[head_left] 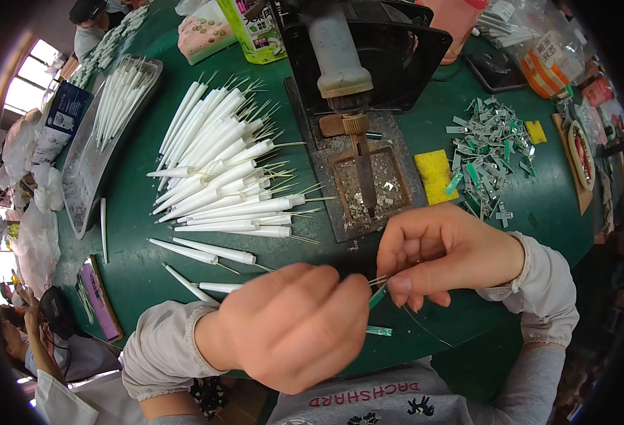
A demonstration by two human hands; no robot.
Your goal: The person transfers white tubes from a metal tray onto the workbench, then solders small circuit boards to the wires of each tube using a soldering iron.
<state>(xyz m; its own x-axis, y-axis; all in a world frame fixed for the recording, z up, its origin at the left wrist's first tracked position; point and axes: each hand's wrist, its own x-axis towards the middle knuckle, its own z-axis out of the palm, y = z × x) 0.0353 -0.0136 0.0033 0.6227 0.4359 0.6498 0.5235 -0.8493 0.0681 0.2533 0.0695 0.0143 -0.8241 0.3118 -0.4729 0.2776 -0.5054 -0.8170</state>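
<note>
My left hand (294,326) is curled into a fist at the near edge of the green table (135,262), fingers pinched around thin wires that run to the right. My right hand (443,255) meets it and pinches a small green circuit strip (378,296) with the wires at its tip. A second green strip (379,331) lies on the table just below the hands. A thin wire (425,329) hangs from my right hand toward the table edge.
Many white tapered tubes with wire leads (220,170) lie piled at centre left. A soldering iron on its metal stand (361,166) sits straight ahead, yellow sponge (434,176) beside it. Several small green and grey parts (492,152) lie heaped on the right. A grey tray (85,173) stands on the left.
</note>
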